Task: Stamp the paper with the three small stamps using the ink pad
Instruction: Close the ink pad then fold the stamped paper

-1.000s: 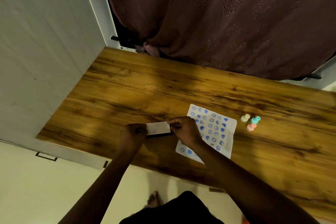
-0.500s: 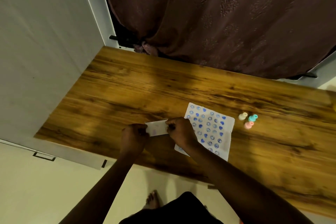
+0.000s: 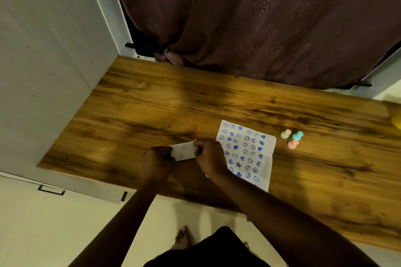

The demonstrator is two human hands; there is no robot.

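— Two hands on the ink pad [image 3: 184, 151]?
— Confirmed. Left hand [image 3: 156, 163] and right hand [image 3: 211, 158] grip its ends, fingers closed, near the desk's [image 3: 152, 102] front edge.
— Paper [image 3: 245, 154]?
— Flat just right of the pad, covered in blue marks, partly under the right hand.
— Stamps [image 3: 291, 137]?
— Three, clustered upright, right of the paper.

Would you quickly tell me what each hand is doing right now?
Left hand: closed on the ink pad.
Right hand: closed on the same ink pad.
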